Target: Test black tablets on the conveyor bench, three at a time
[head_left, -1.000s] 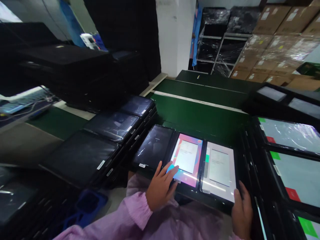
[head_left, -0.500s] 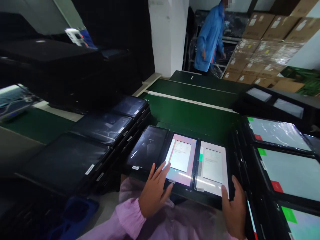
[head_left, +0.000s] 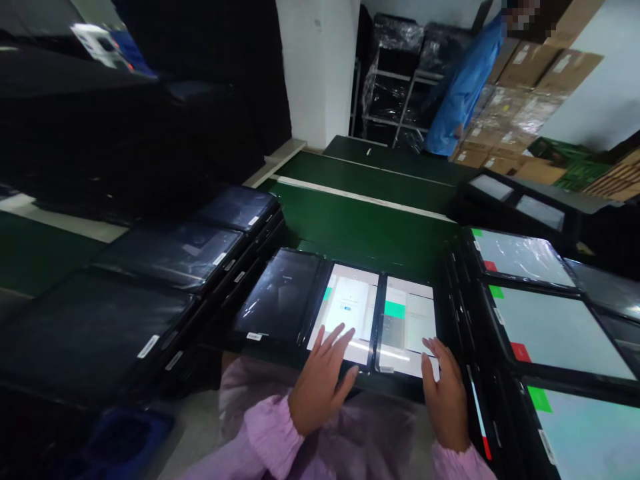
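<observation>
Three tablets lie side by side in a black tray in front of me. The left tablet [head_left: 280, 295] is dark. The middle tablet [head_left: 350, 303] is lit white, and my left hand [head_left: 320, 377] rests open on its near edge with fingers spread on the screen. The right tablet [head_left: 407, 320] shows a green patch, and my right hand [head_left: 445, 393] lies open with its fingertips on the near right corner. Both arms wear pink sleeves.
Stacks of dark tablets in trays [head_left: 165, 257] stand at my left. Trays of lit tablets with green and red tags [head_left: 545, 320] fill the right. A green conveyor belt [head_left: 370, 213] runs ahead. A person in a blue coat [head_left: 463, 87] stands by cardboard boxes [head_left: 530, 73] at the back.
The middle tablet's screen went from pink to white. My right hand moved from the tray's right edge onto the right tablet's screen. The person in blue walked rightward.
</observation>
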`<state>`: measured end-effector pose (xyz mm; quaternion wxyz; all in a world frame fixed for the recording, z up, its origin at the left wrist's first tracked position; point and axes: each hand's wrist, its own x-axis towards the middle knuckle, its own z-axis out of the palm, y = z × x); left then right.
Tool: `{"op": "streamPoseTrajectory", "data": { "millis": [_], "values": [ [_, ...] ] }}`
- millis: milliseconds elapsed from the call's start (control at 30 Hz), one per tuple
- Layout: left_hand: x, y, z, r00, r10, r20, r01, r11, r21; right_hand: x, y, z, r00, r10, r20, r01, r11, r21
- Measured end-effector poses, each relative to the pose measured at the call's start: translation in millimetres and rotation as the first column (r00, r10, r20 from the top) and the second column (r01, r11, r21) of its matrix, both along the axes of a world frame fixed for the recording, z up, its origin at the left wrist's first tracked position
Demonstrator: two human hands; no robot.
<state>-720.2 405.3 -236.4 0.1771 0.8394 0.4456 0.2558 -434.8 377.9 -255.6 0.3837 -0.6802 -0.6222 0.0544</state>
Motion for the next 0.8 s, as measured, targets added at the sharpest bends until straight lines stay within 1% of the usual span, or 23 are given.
{"op": "streamPoseTrajectory", "data": {
  "millis": [67, 100, 200, 367, 533, 633, 700, 800],
  "values": [
    [-1.3, 0.7, -4.6, 0.999, 0.052, -0.005, -0.052, 0.998, 0.023, -2.2, -3.1, 1.4, 0.999, 0.004, -0.042, -0.005, 1.000, -0.030],
    [-1.4, 0.9, -6.5, 0.998, 0.059, -0.009, -0.059, 0.998, 0.032, -4.2, -4.2, 1.7, 0.998, 0.004, -0.059, -0.006, 0.999, -0.037],
    [0.4, 0.4, -8.3, 0.999, 0.042, -0.027, -0.041, 0.999, 0.034, -8.3, -5.8, 1.5, 0.996, -0.013, -0.094, 0.009, 0.999, -0.038],
    [5.5, -0.6, -3.8, 0.999, 0.028, -0.042, -0.027, 0.999, 0.016, -4.8, -6.3, 1.7, 0.993, -0.047, -0.112, 0.044, 0.999, -0.031],
    [8.1, 2.7, -4.8, 0.999, 0.037, -0.036, -0.037, 0.999, 0.018, -5.8, -6.1, 6.7, 0.992, -0.039, -0.117, 0.035, 0.999, -0.035],
    [9.9, 7.0, -7.0, 0.999, 0.041, -0.035, -0.040, 0.999, 0.019, -8.3, -5.1, 8.6, 0.995, -0.008, -0.095, 0.003, 0.999, -0.048],
    [11.6, 8.7, -5.7, 0.998, 0.055, -0.027, -0.055, 0.998, 0.021, -8.9, -4.6, 8.6, 0.997, 0.005, -0.081, -0.008, 0.999, -0.041],
    [13.6, 7.1, 2.4, 0.999, 0.051, -0.012, -0.051, 0.999, 0.004, -5.4, -5.0, 6.9, 0.998, 0.016, -0.068, -0.017, 1.000, -0.014]
  ]
}}
